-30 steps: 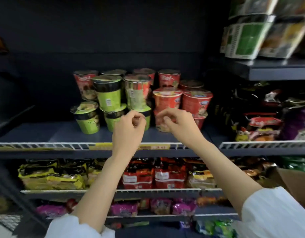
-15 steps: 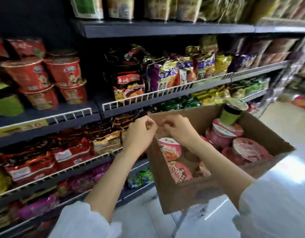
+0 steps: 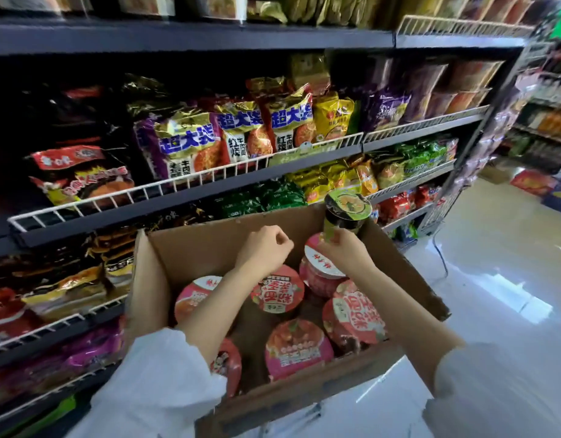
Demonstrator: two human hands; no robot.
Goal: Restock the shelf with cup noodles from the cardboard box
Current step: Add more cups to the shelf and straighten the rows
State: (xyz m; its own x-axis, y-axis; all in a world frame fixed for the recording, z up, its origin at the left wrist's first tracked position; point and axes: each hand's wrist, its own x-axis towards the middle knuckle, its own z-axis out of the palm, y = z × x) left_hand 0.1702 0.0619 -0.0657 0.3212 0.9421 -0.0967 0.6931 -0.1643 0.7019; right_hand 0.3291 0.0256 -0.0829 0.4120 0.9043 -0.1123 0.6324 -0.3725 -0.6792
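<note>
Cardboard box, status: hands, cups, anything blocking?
Left hand curled, empty, over cardboard box. Right hand on green cup. Pink cups in box. Nothing blocking.

We see noodle packets standing behind a white wire rail [image 3: 190, 181]: a black and red packet [image 3: 80, 175] at the left, purple and gold packets [image 3: 184, 143] in the middle, and a yellow packet [image 3: 333, 118] just beside them on the right. On the rows below lie green packets [image 3: 266, 197], more yellow packets [image 3: 339, 178] and, lower left, black and gold packets [image 3: 67, 279] above pink ones [image 3: 83, 349]. To the right, a glossy pale floor [image 3: 494, 279] runs down the aisle, with a thin dark cable [image 3: 441, 257] lying on it near the shelf end and blurred coloured goods [image 3: 535, 181] well beyond.
</note>
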